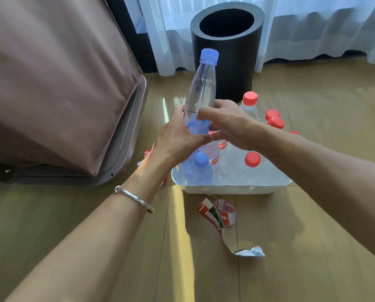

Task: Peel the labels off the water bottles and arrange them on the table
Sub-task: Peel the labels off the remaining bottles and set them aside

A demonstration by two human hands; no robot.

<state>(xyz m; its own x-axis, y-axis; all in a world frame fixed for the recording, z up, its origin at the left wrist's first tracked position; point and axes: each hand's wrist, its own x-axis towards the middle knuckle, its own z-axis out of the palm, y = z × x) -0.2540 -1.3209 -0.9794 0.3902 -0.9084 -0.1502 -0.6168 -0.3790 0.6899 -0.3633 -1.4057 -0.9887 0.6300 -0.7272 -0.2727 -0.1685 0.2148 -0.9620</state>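
Observation:
I hold a clear water bottle with a blue cap (pixel 201 90) upright above the white tray (pixel 232 188). My left hand (pixel 178 136) grips its lower part, where a blue label (pixel 198 127) shows. My right hand (pixel 228 123) reaches over the label with fingers curled on the bottle. In the tray stand another blue-capped bottle (pixel 201 168) and several red-capped bottles (pixel 252 160), some with red labels. A peeled red and white label strip (pixel 221 216) lies on the floor in front of the tray.
A black cylindrical bin (pixel 225 51) stands behind the tray, before white curtains (pixel 313 29). A brown draped piece of furniture (pixel 58 83) fills the left. More red label scraps (pixel 147 153) lie left of the tray on the wooden floor (pixel 313 214).

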